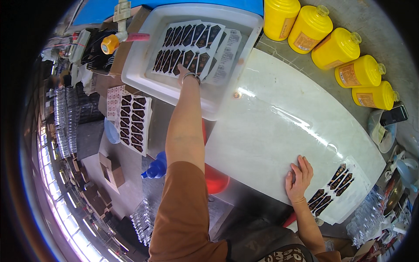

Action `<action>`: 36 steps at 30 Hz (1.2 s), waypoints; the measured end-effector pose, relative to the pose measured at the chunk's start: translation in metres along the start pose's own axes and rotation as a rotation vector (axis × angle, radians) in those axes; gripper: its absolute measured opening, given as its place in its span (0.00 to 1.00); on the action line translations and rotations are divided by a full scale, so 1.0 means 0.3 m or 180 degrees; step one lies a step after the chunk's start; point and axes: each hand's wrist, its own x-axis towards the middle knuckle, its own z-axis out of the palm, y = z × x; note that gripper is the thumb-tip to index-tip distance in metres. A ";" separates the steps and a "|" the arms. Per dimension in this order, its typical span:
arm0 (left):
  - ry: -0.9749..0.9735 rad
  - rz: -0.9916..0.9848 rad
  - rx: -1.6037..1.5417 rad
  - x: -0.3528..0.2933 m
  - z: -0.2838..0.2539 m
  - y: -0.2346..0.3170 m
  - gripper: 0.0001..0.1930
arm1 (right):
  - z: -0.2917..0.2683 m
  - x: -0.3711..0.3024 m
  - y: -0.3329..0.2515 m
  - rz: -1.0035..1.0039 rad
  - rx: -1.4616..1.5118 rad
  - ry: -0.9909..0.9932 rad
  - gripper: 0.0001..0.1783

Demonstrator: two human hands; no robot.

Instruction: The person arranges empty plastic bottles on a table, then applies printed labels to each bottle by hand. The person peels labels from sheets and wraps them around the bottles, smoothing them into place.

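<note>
Far left, the left hand (185, 73) is at the label sheet (187, 43) in the tub (136, 79) (whether it grips, I cannot tell); near right, well apart, the right hand (299, 180) rests loosely spread on the worktop (270, 131).

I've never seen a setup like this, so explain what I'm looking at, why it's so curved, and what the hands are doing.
There's no robot here, just a person's bare hands. One fisheye camera on their head looks down, which bends straight edges.

The left hand reaches into a white tub, its fingers at the lower edge of a sheet of dark labels. The right hand is at the white board, near another label sheet. I can't tell whether either hand grips anything.

Yellow bottles stand beyond the board.
</note>
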 end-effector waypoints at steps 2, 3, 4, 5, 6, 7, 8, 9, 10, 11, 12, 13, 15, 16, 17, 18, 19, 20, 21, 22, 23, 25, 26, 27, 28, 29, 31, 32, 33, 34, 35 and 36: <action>0.0088 0.0010 0.0104 -0.015 0.005 -0.001 0.45 | 0.001 -0.002 0.003 0.0009 0.0007 -0.0007 0.16; 0.0136 0.0020 0.0150 -0.015 0.005 0.001 0.45 | 0.002 -0.003 0.003 0.0010 0.0019 -0.0010 0.16; 0.0184 0.0027 0.0196 -0.015 0.004 0.002 0.45 | 0.001 -0.002 0.002 0.0007 0.0026 -0.0013 0.16; 0.0210 0.0025 0.0230 -0.016 0.004 0.001 0.44 | -0.001 0.000 0.000 0.0005 0.0033 -0.0016 0.16; 0.0185 0.0003 0.0184 -0.025 0.010 0.001 0.44 | -0.001 0.001 0.000 0.0008 0.0036 -0.0014 0.16; 0.0159 -0.0023 0.0141 -0.034 0.017 -0.001 0.43 | 0.000 0.001 0.001 0.0014 0.0030 -0.0015 0.16; 0.0087 -0.0071 0.0017 -0.045 0.030 -0.007 0.43 | 0.000 -0.001 0.004 0.0021 0.0022 -0.0016 0.16; 0.0013 -0.0109 -0.0081 -0.035 0.035 -0.008 0.43 | 0.001 0.000 0.005 0.0019 0.0027 -0.0019 0.16; -0.0061 -0.0150 -0.0176 -0.029 0.041 -0.009 0.42 | 0.001 0.001 0.004 0.0019 0.0026 -0.0016 0.16; -0.0147 -0.0192 -0.0235 -0.016 0.048 -0.014 0.42 | 0.000 0.001 0.002 0.0021 0.0023 -0.0012 0.17; -0.0270 -0.0184 -0.0315 0.018 0.047 -0.024 0.42 | 0.000 0.002 0.002 0.0013 0.0028 -0.0013 0.17; -0.0387 -0.0172 -0.0405 0.057 0.039 -0.031 0.42 | 0.001 0.000 0.002 -0.0005 0.0041 -0.0015 0.17; -0.0674 -0.0095 -0.0584 0.100 0.033 -0.052 0.43 | 0.003 -0.001 0.002 -0.0015 0.0040 -0.0012 0.16; -0.0794 -0.0077 -0.0664 0.104 0.040 -0.061 0.42 | 0.003 0.000 0.002 -0.0008 0.0028 -0.0011 0.16; -0.0849 -0.0071 -0.0744 0.110 0.040 -0.068 0.42 | 0.002 0.001 0.002 -0.0004 0.0020 -0.0012 0.16; -0.0923 -0.0061 -0.0824 0.111 0.041 -0.070 0.41 | 0.003 0.001 0.002 -0.0004 0.0016 -0.0013 0.16; -0.0994 -0.0051 -0.0902 0.112 0.039 -0.070 0.40 | 0.003 0.002 0.001 -0.0005 0.0023 -0.0010 0.17; -0.1085 -0.0040 -0.0979 0.115 0.036 -0.067 0.40 | 0.003 0.003 0.000 -0.0009 0.0032 -0.0008 0.17; -0.1180 -0.0046 -0.1048 0.101 0.035 -0.072 0.39 | 0.002 0.000 0.001 -0.0002 0.0025 -0.0008 0.17; -0.1210 -0.0029 -0.1073 0.086 0.035 -0.075 0.38 | 0.001 0.000 0.001 0.0009 0.0013 -0.0004 0.17; -0.1239 -0.0011 -0.1097 0.072 0.036 -0.078 0.37 | 0.002 0.002 0.001 0.0019 0.0003 -0.0001 0.17; -0.1218 0.0000 -0.1045 0.067 0.023 -0.068 0.36 | 0.002 0.001 -0.002 0.0016 0.0010 0.0005 0.17; -0.1174 -0.0026 -0.0957 0.064 0.014 -0.064 0.35 | 0.004 -0.002 -0.003 0.0015 0.0014 0.0009 0.17; -0.1313 0.0031 -0.1042 0.048 0.015 -0.064 0.34 | 0.006 -0.002 -0.003 0.0015 0.0013 0.0021 0.17; -0.1453 0.0088 -0.1128 0.030 0.014 -0.061 0.33 | 0.006 -0.002 -0.004 0.0018 0.0008 0.0023 0.17; -0.1564 0.0132 -0.1111 0.020 0.015 -0.057 0.31 | 0.006 -0.002 -0.003 0.0022 0.0002 0.0027 0.17; -0.1777 0.0234 -0.1075 0.013 0.010 -0.046 0.27 | 0.005 -0.002 -0.006 0.0016 0.0007 0.0030 0.17; -0.1770 0.0194 -0.1057 0.009 0.008 -0.042 0.25 | 0.005 -0.001 -0.006 0.0010 0.0006 0.0033 0.17; -0.1771 0.0145 -0.1036 -0.006 0.012 -0.038 0.24 | 0.005 -0.001 -0.006 0.0010 -0.0004 0.0039 0.17; -0.1774 0.0092 -0.1014 -0.023 0.016 -0.036 0.23 | 0.005 -0.002 -0.005 0.0019 -0.0021 0.0046 0.16; -0.1745 0.0043 -0.1013 -0.026 0.027 -0.041 0.23 | 0.004 -0.003 -0.004 0.0030 -0.0041 0.0055 0.16; -0.1705 0.0021 -0.1020 -0.010 0.033 -0.032 0.22 | 0.005 -0.002 -0.006 0.0025 -0.0036 0.0064 0.16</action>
